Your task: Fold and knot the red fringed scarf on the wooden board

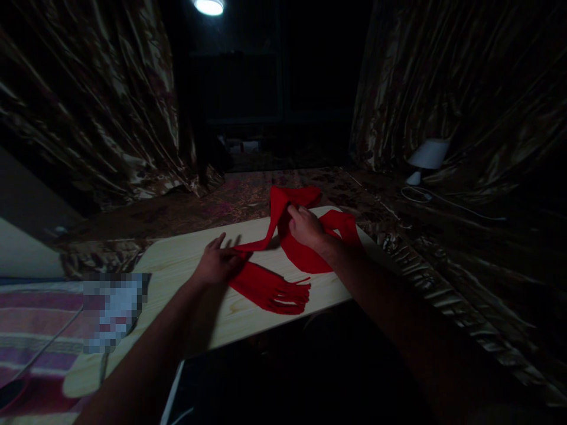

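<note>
A red scarf [266, 286] with a fringed end lies across a pale wood-grain table [177, 260]. My left hand [215, 261] is closed on the scarf at a bend near the table's left half; the fringed part runs from there to the front right. My right hand [305, 225] grips the scarf farther back, where a fold rises off the surface. Between my hands a narrow, twisted stretch of cloth spans the gap. More of the scarf curves under and behind my right forearm. Some fingertips are hidden by the cloth and the dim light.
Beyond the table is a ledge with patterned cloth [248, 192]. A small white lamp [429, 154] with a cord stands at the right. Heavy curtains [133, 106] hang on both sides. Striped bedding [39, 330] and a blurred-out item [117, 313] are at the left.
</note>
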A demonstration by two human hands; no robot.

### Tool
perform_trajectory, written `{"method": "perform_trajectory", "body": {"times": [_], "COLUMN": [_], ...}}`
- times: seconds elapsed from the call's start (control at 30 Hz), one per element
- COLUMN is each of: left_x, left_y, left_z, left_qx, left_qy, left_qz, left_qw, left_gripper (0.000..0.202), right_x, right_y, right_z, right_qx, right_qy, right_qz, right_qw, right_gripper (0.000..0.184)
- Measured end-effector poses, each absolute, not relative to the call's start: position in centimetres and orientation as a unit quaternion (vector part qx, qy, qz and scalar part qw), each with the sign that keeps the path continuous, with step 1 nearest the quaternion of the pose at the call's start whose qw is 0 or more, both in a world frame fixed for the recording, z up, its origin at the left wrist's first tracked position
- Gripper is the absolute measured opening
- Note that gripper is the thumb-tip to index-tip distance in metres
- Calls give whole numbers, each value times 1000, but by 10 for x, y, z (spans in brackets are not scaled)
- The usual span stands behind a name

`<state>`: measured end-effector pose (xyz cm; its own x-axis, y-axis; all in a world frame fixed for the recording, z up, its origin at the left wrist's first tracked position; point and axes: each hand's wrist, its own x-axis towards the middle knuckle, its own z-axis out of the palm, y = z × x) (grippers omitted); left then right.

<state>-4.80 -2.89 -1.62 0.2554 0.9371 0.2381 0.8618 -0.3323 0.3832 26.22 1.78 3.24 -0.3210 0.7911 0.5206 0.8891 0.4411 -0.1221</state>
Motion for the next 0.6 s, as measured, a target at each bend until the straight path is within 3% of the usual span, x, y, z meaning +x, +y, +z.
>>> {"method": "perform_trajectory", "body": {"times": [0.17, 0.37, 0.43, 0.6], "left_x": [-27, -42, -57, -88], "left_y": [-20, 1, 4, -4], "left_z": [-8, -15, -22, -43], "left_qx": [844, 675, 629, 685], "left_qy": [515, 622, 657, 698], "left_qz": [121, 358, 374, 210], "left_qw": [88, 169, 182, 13], "left_gripper": [45, 49, 49, 44], "right_x": [256, 260, 260, 253], "right_y": [19, 25, 29, 40], "right_z": [36, 39, 37, 26], "right_qx": [-525, -512, -488, -457], "right_qy": [-808, -815, -834, -874], "right_qz": [-91, -154, -179, -161], "right_qw": [252, 224, 186, 44], "right_gripper": [46, 44, 40, 35]}}
